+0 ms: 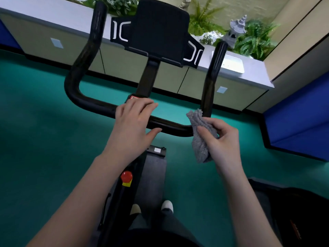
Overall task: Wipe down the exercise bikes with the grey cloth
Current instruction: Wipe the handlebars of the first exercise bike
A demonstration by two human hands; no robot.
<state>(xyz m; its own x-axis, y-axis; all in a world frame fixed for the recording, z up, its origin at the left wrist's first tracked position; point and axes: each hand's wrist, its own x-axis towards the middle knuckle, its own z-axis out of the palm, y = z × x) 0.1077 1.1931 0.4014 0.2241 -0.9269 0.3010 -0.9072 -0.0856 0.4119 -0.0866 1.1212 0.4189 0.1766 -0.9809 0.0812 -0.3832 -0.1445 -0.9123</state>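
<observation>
Head view, looking down along the bike.

1. Exercise bike (154,168): black frame, centre of scene, running from near to far.
2. Handlebar (96,104): black, U-shaped; the crossbar runs left to right and two arms rise toward the far side.
3. Console (160,29): black panel on a post, far centre, between the handlebar arms.
4. Left hand (133,122): palm down over the middle of the crossbar, fingers straight and relaxed, thumb on the near side; holds nothing.
5. Right hand (222,139): fingers and thumb curled round the grey cloth (201,139), gripping it.
6. Grey cloth: bunched, at the right corner of the handlebar, covering the bend; one end sticks up, the other hangs below the hand.
7. Red knob (126,176): on the frame, near centre, with a yellow tag just beneath.
8. Shoes (167,205): two light toes, near centre.
9. Floor (44,139): green.
10. Table (35,9): long, low, with cupboard fronts, along the far side; carries plants (256,38), a stone lantern (235,31) and a white tray (231,65).
11. Blue pad (299,122): right side.
</observation>
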